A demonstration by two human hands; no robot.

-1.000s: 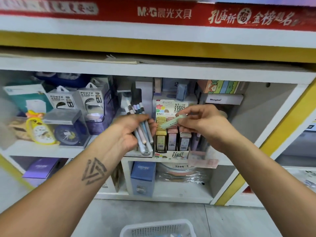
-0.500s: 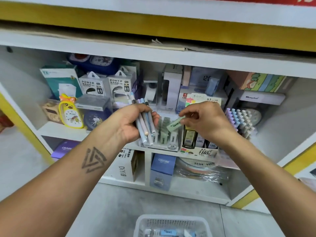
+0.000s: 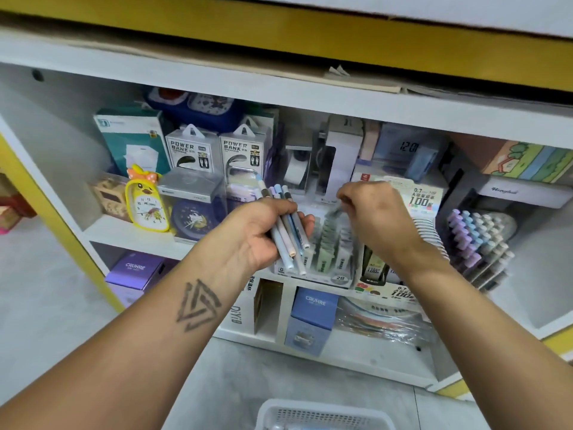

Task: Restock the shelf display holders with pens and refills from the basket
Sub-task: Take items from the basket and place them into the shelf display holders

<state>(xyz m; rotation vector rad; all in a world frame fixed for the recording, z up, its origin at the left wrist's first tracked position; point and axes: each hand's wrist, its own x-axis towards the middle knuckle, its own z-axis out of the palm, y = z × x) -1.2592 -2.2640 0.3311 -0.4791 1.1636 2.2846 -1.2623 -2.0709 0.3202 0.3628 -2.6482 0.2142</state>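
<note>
Right hand feeding a green refill into the holder

The right hand (image 3: 376,217) pinches a blurred green refill (image 3: 333,212) in a narrow grip, long axis tilted down toward the clear holder (image 3: 328,252) just below it, on the shelf (image 3: 130,235). The left hand (image 3: 263,234), curled round a bunch of pens (image 3: 290,234), hangs just left of that holder. The basket (image 3: 322,415) sits on the floor, well below.
</note>
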